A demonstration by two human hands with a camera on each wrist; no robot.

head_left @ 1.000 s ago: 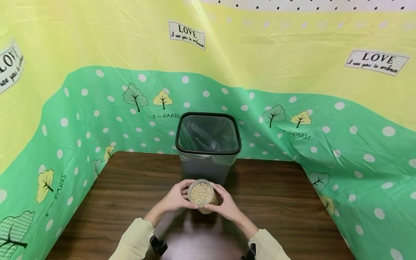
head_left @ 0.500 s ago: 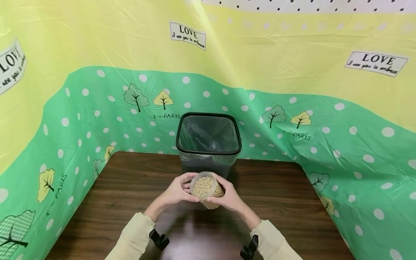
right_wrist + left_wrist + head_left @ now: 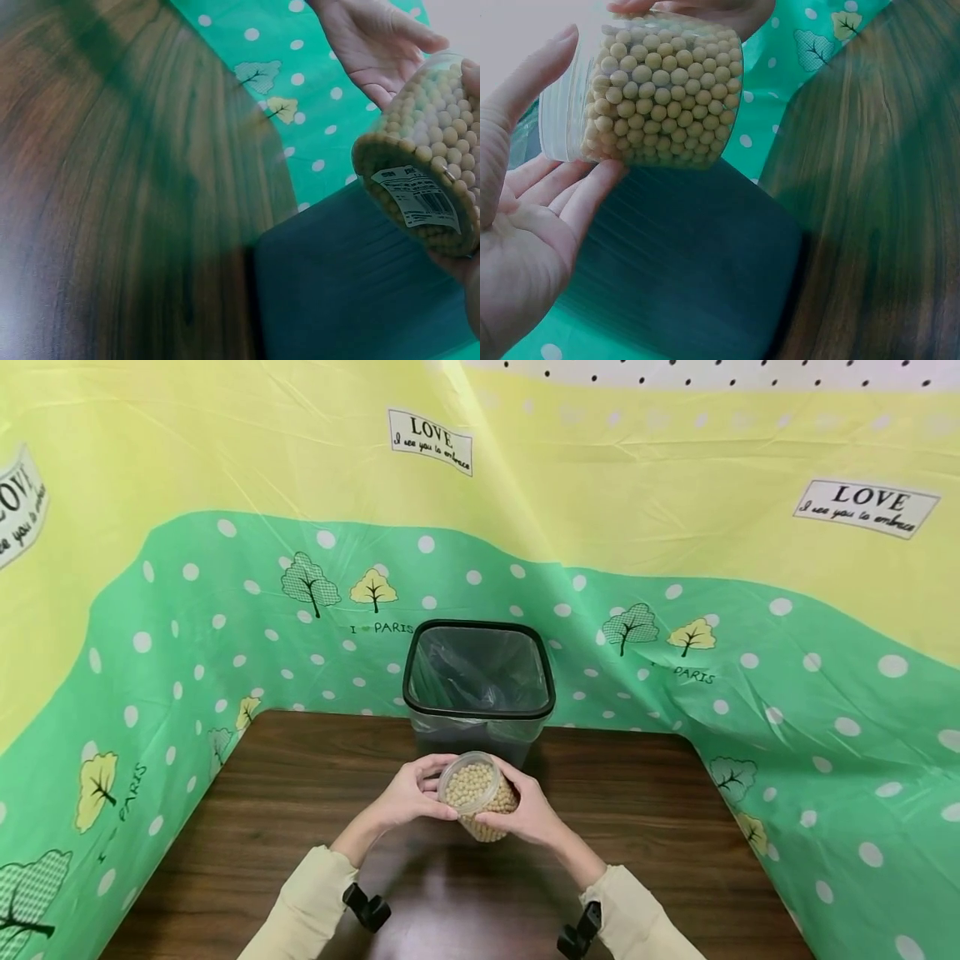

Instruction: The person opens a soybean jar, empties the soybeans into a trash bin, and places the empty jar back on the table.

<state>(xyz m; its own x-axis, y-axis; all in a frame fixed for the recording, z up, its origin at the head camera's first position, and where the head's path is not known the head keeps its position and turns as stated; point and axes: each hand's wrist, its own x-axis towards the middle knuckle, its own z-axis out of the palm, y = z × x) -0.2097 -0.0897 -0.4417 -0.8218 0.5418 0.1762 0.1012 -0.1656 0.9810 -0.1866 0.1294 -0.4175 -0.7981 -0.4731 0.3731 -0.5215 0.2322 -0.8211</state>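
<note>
Both hands hold a clear plastic jar (image 3: 487, 828) full of round beige beans, its translucent top turned toward the head camera. My left hand (image 3: 407, 795) grips it around the top end; in the left wrist view the thumb lies on one side of the wide translucent rim (image 3: 559, 116) and the fingers on the other. From the opposite side my right hand (image 3: 534, 810) grips the jar's body, thumb toward the front. The right wrist view shows a white barcode label (image 3: 420, 199) on the jar's base. The jar is tilted, in front of the bin.
A grey bin (image 3: 480, 710) with a black rim and a clear liner stands at the table's back edge. Dark wood table (image 3: 300, 810) extends to both sides. Green and yellow printed fabric (image 3: 637, 493) surrounds it. A small black device (image 3: 367, 907) is strapped to each wrist.
Both hands have brought the jar slightly up in the head view and tilted it, so more of its side shows. Over the last half second it has barely moved.
</note>
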